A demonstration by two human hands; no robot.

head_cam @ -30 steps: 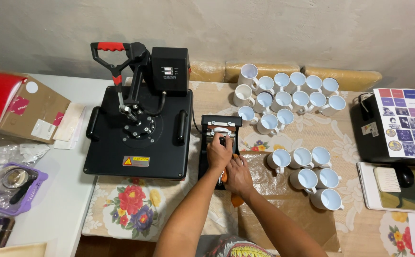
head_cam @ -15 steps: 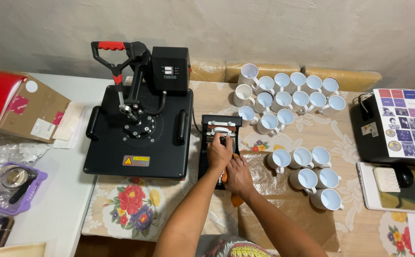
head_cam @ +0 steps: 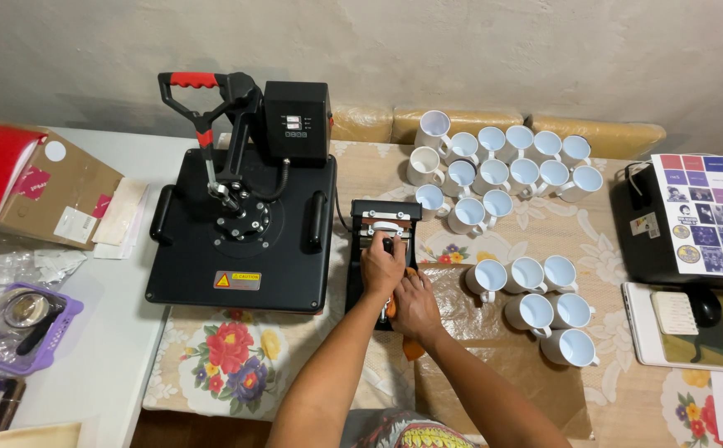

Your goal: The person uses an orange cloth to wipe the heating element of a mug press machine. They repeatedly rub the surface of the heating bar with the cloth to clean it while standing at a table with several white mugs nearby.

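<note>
A small black mug press (head_cam: 370,217) sits on the table to the right of the big press. My left hand (head_cam: 382,265) grips its lever handle over the middle of the unit. My right hand (head_cam: 415,307) rests just in front, closed around the orange-wrapped near end of the mug press; what lies under the palm is hidden. Both forearms reach in from the bottom edge.
A large black flat heat press (head_cam: 241,224) with a red-grip lever stands left. Several white mugs (head_cam: 494,170) cluster behind, more mugs (head_cam: 544,303) at right. A printed sheet (head_cam: 710,211), brown paper (head_cam: 494,382), a cardboard box (head_cam: 50,199) and a purple basket (head_cam: 30,328) surround.
</note>
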